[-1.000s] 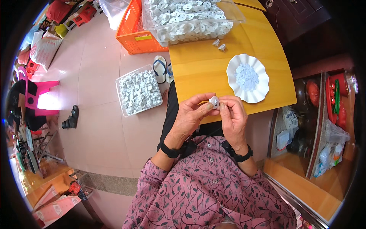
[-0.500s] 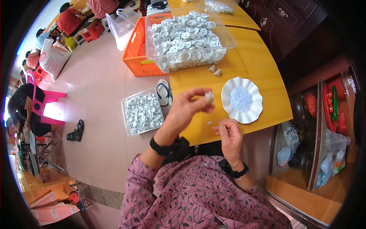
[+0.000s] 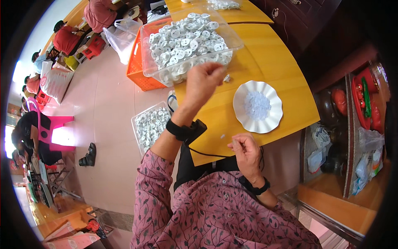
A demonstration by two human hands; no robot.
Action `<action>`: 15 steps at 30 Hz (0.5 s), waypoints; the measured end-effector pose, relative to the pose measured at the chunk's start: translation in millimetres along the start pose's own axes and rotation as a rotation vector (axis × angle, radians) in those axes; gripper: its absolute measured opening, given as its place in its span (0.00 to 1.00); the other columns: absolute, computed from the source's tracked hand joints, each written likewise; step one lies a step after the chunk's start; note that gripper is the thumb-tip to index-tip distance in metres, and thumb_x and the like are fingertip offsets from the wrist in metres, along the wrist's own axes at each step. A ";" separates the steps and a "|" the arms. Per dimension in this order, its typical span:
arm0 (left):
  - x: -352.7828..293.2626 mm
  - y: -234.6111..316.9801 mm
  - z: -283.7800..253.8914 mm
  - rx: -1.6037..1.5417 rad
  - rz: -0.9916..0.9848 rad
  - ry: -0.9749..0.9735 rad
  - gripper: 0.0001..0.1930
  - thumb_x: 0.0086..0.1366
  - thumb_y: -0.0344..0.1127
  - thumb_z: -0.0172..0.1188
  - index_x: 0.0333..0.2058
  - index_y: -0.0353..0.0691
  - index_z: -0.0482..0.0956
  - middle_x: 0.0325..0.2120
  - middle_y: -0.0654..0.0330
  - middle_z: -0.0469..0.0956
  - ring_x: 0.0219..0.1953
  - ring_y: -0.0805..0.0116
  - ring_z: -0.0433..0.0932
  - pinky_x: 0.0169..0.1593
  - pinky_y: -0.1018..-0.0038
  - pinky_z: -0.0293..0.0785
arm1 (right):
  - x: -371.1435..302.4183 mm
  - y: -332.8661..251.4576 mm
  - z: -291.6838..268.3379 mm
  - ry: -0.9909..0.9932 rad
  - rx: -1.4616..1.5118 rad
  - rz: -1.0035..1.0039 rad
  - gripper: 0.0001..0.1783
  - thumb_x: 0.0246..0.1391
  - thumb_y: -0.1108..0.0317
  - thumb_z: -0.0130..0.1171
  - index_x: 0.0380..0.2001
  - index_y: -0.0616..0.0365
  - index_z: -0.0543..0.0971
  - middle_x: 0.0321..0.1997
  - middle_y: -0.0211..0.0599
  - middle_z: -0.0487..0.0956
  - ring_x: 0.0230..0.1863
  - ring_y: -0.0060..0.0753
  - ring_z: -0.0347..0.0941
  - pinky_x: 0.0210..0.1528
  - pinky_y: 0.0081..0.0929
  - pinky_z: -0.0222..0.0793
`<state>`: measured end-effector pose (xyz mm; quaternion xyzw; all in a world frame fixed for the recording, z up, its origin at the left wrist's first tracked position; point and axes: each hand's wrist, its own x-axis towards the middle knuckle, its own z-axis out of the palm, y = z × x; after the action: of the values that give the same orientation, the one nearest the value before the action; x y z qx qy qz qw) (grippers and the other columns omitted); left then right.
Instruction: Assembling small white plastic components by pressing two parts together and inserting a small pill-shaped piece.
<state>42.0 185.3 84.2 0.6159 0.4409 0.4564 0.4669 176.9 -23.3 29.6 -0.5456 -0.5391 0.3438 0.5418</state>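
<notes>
My left hand hangs over the yellow table, by the near side of a clear plastic bin heaped with white round plastic parts. Its fingers are closed; what they hold, if anything, is hidden. Just beside the fingertips lies one loose white part. My right hand is at the table's near edge, thumb and fingers pinched together on something too small to make out. A tiny white piece lies on the table close to it. Beyond, a scalloped white plate holds small pale bluish pieces.
An orange crate stands under the bin's left side. On the floor at left is a second clear box of white parts. Shelves with jars and bags stand at right. Several people sit far left, near a pink chair.
My left hand, which held a white part over the table, has moved away from me toward the bin and loose parts. My right hand stays pinched near the table edge. The view has shifted slightly.
</notes>
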 end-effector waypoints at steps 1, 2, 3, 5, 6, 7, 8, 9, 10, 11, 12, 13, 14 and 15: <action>-1.1 -10.3 9.5 0.140 -0.011 -0.030 0.11 0.61 0.32 0.64 0.39 0.30 0.84 0.26 0.52 0.84 0.29 0.64 0.84 0.35 0.71 0.78 | 0.1 1.7 -0.6 -0.010 -0.026 -0.017 0.02 0.62 0.78 0.56 0.35 0.66 0.74 0.38 0.40 0.75 0.33 0.31 0.80 0.34 0.22 0.75; -2.4 -20.4 17.3 0.319 0.099 -0.027 0.10 0.58 0.29 0.63 0.39 0.32 0.84 0.30 0.45 0.83 0.32 0.51 0.83 0.39 0.64 0.78 | 0.2 3.3 -1.1 -0.019 -0.052 -0.034 0.02 0.61 0.78 0.56 0.35 0.66 0.73 0.38 0.41 0.75 0.33 0.31 0.80 0.34 0.22 0.75; -2.5 -29.1 19.8 0.462 0.151 -0.064 0.12 0.57 0.26 0.62 0.41 0.34 0.84 0.38 0.43 0.81 0.40 0.44 0.81 0.45 0.59 0.77 | 0.3 7.0 0.4 -0.017 -0.045 -0.038 0.02 0.61 0.78 0.56 0.35 0.66 0.73 0.38 0.41 0.75 0.33 0.31 0.80 0.34 0.22 0.75; 4.4 -52.1 28.4 0.587 0.280 -0.066 0.13 0.56 0.25 0.61 0.42 0.35 0.83 0.47 0.46 0.78 0.47 0.43 0.77 0.50 0.58 0.75 | -1.6 9.3 0.7 -0.036 -0.077 -0.043 0.02 0.60 0.79 0.56 0.34 0.65 0.73 0.38 0.41 0.75 0.33 0.32 0.79 0.34 0.22 0.75; 7.5 -59.2 31.6 0.588 0.279 -0.069 0.13 0.56 0.25 0.61 0.42 0.35 0.83 0.47 0.46 0.78 0.47 0.43 0.77 0.50 0.58 0.75 | -2.5 12.1 1.3 -0.028 -0.084 -0.056 0.02 0.59 0.79 0.57 0.34 0.65 0.73 0.37 0.41 0.75 0.33 0.34 0.78 0.32 0.24 0.74; 11.7 -66.0 34.5 0.629 0.316 -0.079 0.14 0.56 0.24 0.60 0.42 0.36 0.82 0.49 0.48 0.77 0.48 0.42 0.75 0.51 0.58 0.75 | -2.7 14.1 0.8 -0.027 -0.083 -0.053 0.02 0.59 0.79 0.57 0.34 0.65 0.73 0.37 0.41 0.75 0.33 0.34 0.78 0.32 0.24 0.74; 15.3 -72.9 36.4 0.669 0.352 -0.088 0.14 0.55 0.23 0.59 0.42 0.38 0.82 0.51 0.50 0.76 0.50 0.41 0.73 0.52 0.57 0.74 | -3.0 15.7 0.0 -0.039 -0.096 -0.060 0.03 0.59 0.79 0.57 0.34 0.64 0.73 0.35 0.41 0.75 0.32 0.35 0.77 0.32 0.26 0.73; 18.4 -75.5 38.1 0.668 0.352 -0.092 0.14 0.55 0.23 0.59 0.42 0.38 0.82 0.51 0.50 0.76 0.50 0.41 0.73 0.52 0.57 0.74 | -2.5 17.2 -0.9 -0.049 -0.109 -0.067 0.03 0.58 0.79 0.58 0.33 0.64 0.73 0.34 0.42 0.75 0.31 0.37 0.76 0.31 0.28 0.72; 20.7 -78.3 39.4 0.732 0.328 -0.155 0.16 0.55 0.25 0.61 0.45 0.38 0.82 0.52 0.49 0.75 0.53 0.44 0.73 0.55 0.57 0.72 | -2.2 19.1 -1.5 -0.049 -0.110 -0.065 0.03 0.58 0.79 0.58 0.33 0.64 0.73 0.34 0.42 0.75 0.31 0.37 0.76 0.31 0.28 0.72; 22.7 -81.0 40.3 0.794 0.303 -0.218 0.18 0.55 0.26 0.64 0.47 0.39 0.81 0.53 0.48 0.75 0.56 0.48 0.72 0.58 0.57 0.69 | -2.0 21.0 -1.9 -0.058 -0.122 -0.062 0.03 0.58 0.78 0.58 0.33 0.63 0.73 0.33 0.42 0.75 0.31 0.39 0.75 0.31 0.30 0.71; 23.1 -81.6 39.9 0.795 0.296 -0.220 0.18 0.55 0.26 0.64 0.47 0.39 0.81 0.53 0.48 0.75 0.56 0.48 0.72 0.58 0.57 0.69 | -3.3 23.0 -2.2 -0.071 -0.131 -0.057 0.03 0.57 0.78 0.58 0.33 0.63 0.73 0.32 0.42 0.75 0.30 0.41 0.74 0.31 0.31 0.71; 23.1 -82.3 37.7 0.821 0.316 -0.245 0.18 0.55 0.27 0.64 0.46 0.39 0.82 0.51 0.48 0.76 0.54 0.48 0.74 0.56 0.58 0.71 | -3.9 23.5 -1.9 -0.075 -0.129 -0.051 0.03 0.57 0.78 0.58 0.33 0.63 0.73 0.32 0.42 0.75 0.30 0.41 0.74 0.31 0.31 0.71; 21.1 -83.5 34.4 0.846 0.334 -0.268 0.17 0.54 0.27 0.65 0.46 0.38 0.82 0.48 0.48 0.78 0.52 0.48 0.76 0.53 0.59 0.73 | -3.7 23.4 -1.0 -0.084 -0.121 -0.046 0.03 0.57 0.78 0.58 0.33 0.63 0.73 0.32 0.43 0.75 0.30 0.42 0.74 0.32 0.32 0.70; 18.0 -80.0 36.4 0.830 0.328 -0.282 0.17 0.54 0.27 0.65 0.46 0.38 0.82 0.48 0.48 0.78 0.52 0.48 0.76 0.53 0.59 0.73 | -4.2 21.9 -3.5 -0.082 -0.129 -0.031 0.03 0.57 0.78 0.58 0.32 0.63 0.73 0.32 0.43 0.75 0.30 0.42 0.73 0.32 0.33 0.70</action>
<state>71.6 210.5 3.3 0.8680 0.4154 0.2211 0.1582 184.2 -24.4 8.3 -0.5567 -0.5901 0.3219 0.4881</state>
